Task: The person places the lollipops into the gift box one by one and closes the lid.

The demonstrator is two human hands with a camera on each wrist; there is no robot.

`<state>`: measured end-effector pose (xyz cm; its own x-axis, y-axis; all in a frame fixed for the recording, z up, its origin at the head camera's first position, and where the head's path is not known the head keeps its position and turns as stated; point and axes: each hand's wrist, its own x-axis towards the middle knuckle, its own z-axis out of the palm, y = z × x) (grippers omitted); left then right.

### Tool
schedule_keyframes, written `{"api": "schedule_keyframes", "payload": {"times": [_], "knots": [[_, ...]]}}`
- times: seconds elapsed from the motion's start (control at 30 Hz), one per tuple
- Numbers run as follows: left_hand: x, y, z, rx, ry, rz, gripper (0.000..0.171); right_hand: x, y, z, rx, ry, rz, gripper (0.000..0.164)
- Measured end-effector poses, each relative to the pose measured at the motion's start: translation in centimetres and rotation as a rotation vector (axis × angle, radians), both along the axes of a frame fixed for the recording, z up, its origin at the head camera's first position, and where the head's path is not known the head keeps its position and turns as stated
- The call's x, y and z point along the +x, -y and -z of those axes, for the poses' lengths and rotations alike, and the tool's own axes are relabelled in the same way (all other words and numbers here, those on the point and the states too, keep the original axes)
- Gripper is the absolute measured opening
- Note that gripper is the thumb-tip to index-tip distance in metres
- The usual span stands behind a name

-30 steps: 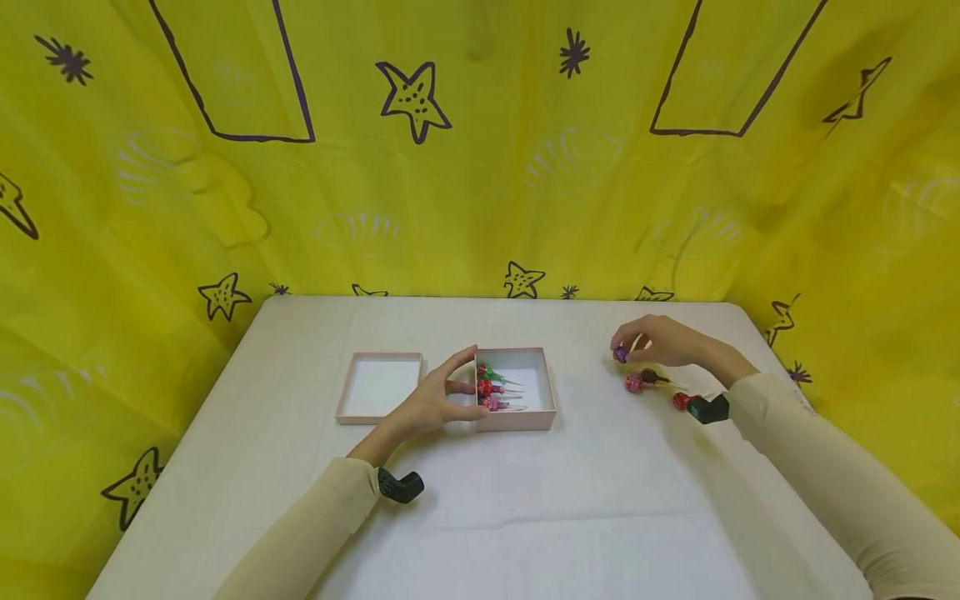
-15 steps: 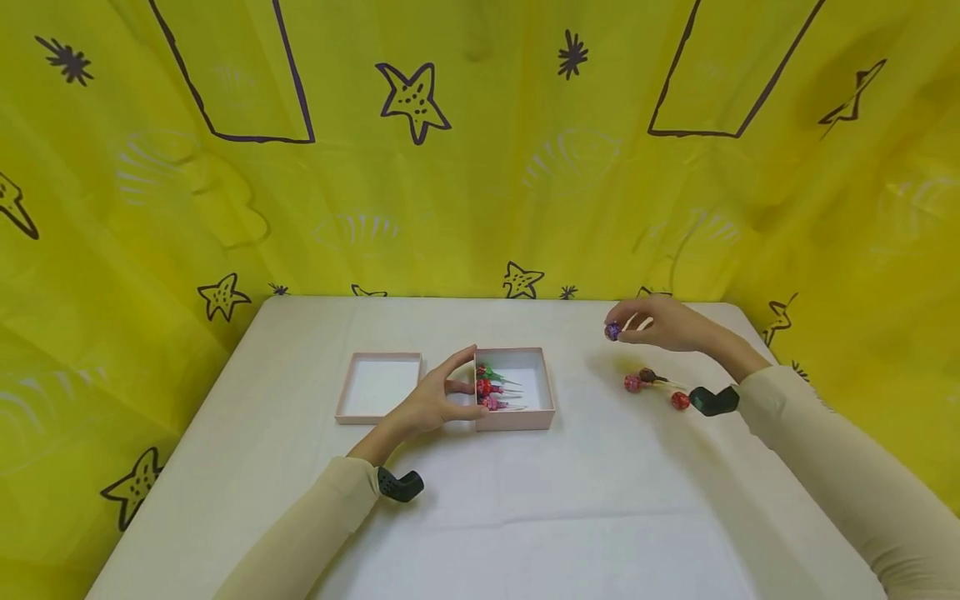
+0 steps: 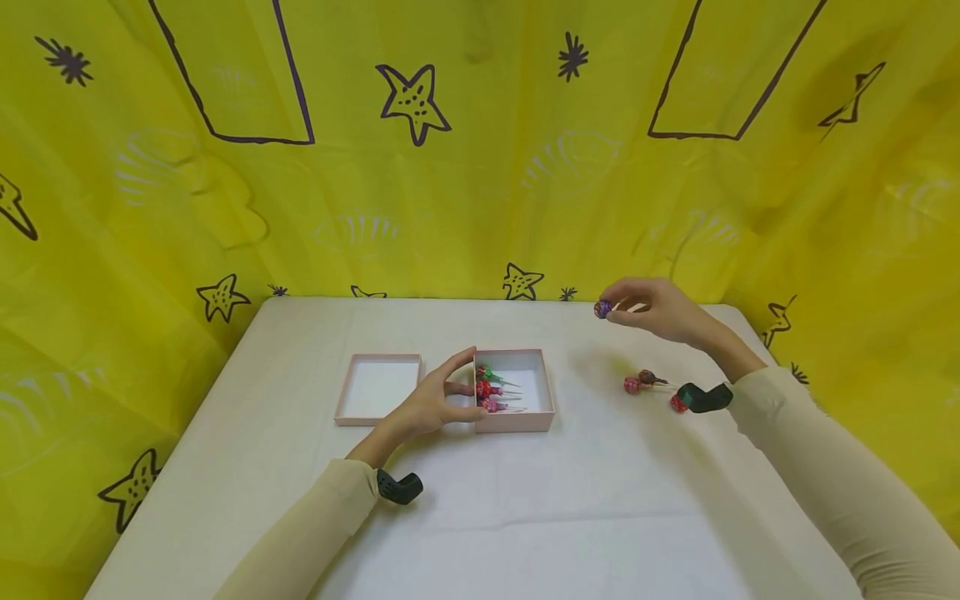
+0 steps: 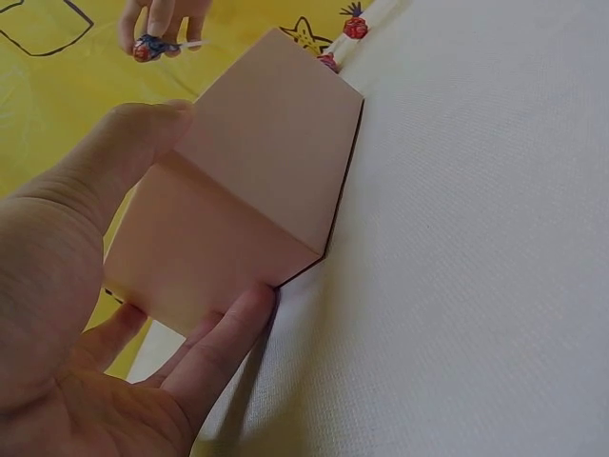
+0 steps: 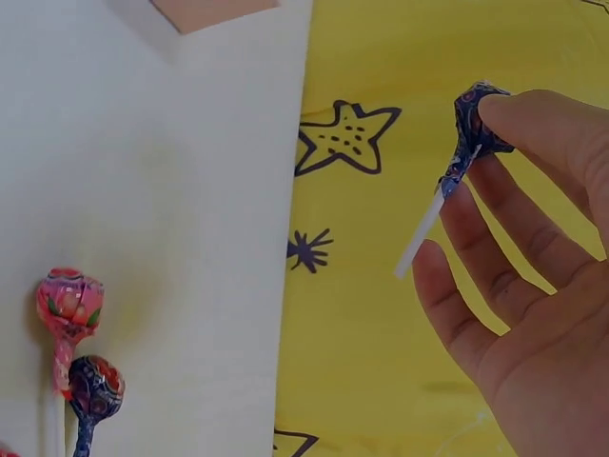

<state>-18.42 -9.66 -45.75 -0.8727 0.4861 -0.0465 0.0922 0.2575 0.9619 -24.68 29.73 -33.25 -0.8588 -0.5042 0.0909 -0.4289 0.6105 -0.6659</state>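
Observation:
My left hand (image 3: 431,404) holds the left side of a pink box (image 3: 514,423), its thumb at the near corner and fingers spread toward the far one. Inside the box lie green (image 3: 487,372), red (image 3: 486,388) and pink (image 3: 492,404) wrapped lollipops, sticks pointing right. Over the table's back right, my right hand (image 3: 663,310) pinches a purple-blue wrapped lollipop (image 5: 474,124) between thumb and fingers. Its white stick slants down past the fingers in the right wrist view. The left wrist view shows the box's outer walls (image 4: 276,133), hiding its contents.
A pink-rimmed shallow lid (image 3: 377,423) lies left of the box. On the table at right are a pink lollipop (image 5: 71,300), a dark blue one (image 5: 97,386) beside it, and a red one (image 3: 678,404) partly behind the wrist camera. A yellow curtain (image 3: 465,208) hangs behind the table.
My right hand has lifted the purple-blue lollipop off the table and moved it up and slightly left, away from the other lollipops. The left hand and the box have stayed in place.

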Motion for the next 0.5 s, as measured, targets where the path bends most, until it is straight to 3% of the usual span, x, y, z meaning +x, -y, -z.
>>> {"api": "schedule_keyframes", "payload": {"times": [0.2,0.5], "knots": [[-0.1,0.0,0.1,0.009,-0.001,0.003,0.101,0.1,0.4,-0.1,-0.033,-0.028,0.011,0.022],[-0.1,0.1,0.1,0.021,0.004,0.010,0.102,0.2,1.1,-0.1,-0.031,0.007,0.023,0.026]]}}
